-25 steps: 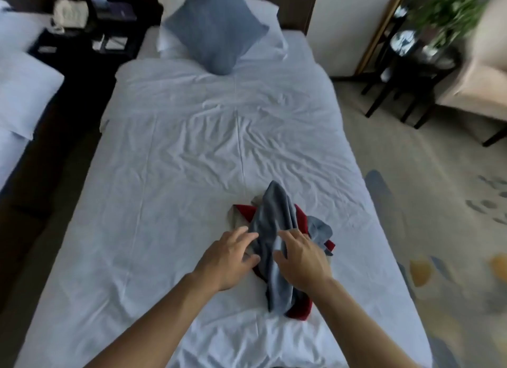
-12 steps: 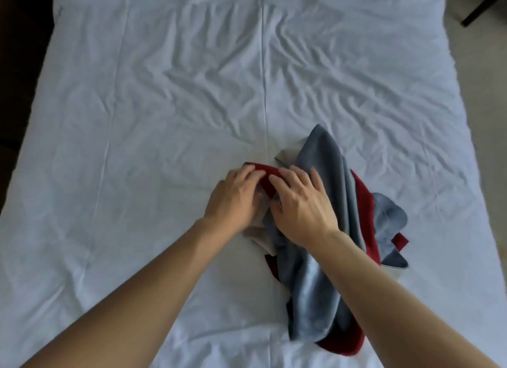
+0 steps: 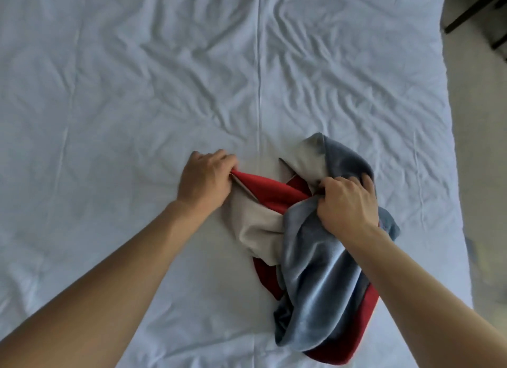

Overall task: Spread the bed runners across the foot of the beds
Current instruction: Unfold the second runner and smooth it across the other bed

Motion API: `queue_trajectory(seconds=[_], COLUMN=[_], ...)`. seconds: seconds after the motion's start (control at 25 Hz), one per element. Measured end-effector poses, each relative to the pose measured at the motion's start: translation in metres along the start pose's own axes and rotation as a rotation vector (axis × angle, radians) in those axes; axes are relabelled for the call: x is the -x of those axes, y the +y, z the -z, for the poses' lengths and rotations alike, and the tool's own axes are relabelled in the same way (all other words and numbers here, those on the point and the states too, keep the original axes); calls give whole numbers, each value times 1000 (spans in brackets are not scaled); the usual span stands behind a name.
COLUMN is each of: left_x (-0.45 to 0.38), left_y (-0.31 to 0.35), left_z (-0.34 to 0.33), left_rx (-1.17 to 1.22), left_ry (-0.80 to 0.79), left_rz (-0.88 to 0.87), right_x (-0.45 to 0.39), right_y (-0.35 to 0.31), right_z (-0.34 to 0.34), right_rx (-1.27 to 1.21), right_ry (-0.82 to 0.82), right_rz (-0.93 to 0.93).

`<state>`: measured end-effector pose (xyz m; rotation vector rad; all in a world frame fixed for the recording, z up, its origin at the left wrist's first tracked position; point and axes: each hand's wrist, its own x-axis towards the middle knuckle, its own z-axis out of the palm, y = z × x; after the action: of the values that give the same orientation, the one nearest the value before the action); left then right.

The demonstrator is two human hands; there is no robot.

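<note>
A bunched bed runner (image 3: 310, 274) in grey-blue, red and beige lies on the wrinkled white bed (image 3: 137, 93), right of the middle seam. My left hand (image 3: 204, 179) pinches a red-and-beige corner at the runner's left end, pressed low on the sheet. My right hand (image 3: 347, 203) is closed over the grey-blue and beige folds near the top of the pile. A red and beige strip is stretched between the two hands. The rest of the runner stays crumpled under and below my right forearm.
The bed's right edge (image 3: 455, 175) drops to beige carpet (image 3: 485, 148). Dark furniture legs (image 3: 477, 13) stand at the top right corner. White sheet spreads out to the left and above the runner.
My hands, close together on the runner before, have pulled apart: the left one moved left with the red corner, the right one moved right with the grey-blue folds. The runner has begun opening.
</note>
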<state>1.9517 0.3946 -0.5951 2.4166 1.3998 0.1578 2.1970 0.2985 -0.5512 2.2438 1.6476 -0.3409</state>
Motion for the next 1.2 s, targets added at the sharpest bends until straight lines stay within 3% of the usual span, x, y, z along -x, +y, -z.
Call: queue_trajectory(seconds=[0.16,0.28,0.48,0.76,0.92,1.0,1.12,1.2], left_x=[26,40,47,33,47,51,48,49], left_y=[-65,-68,-83,-132,-134,-131,-128,-134], left_z=[29,32,38,71,43,28,28,37], left_rx=[-23,-11,89,150,422,410,310,321], left_ry=[15,-19,12,260,39,-35,86,147], left_rz=[193,119,95,211,465,438,348,335], right_x=[-10,-9,0,-39,-32,-21,0,17], right_y=[-34,-84,-165,-212,-207,-198,-178,-176], right_z=[17,20,12,67,71,65,60,56], right_rx=[11,-121,-223,-348,-431,-479,-338,-108], right_ry=[-36,51,-54,384,287,257,236,-33], right_rz=[51,249,416,318,244,216,316,512])
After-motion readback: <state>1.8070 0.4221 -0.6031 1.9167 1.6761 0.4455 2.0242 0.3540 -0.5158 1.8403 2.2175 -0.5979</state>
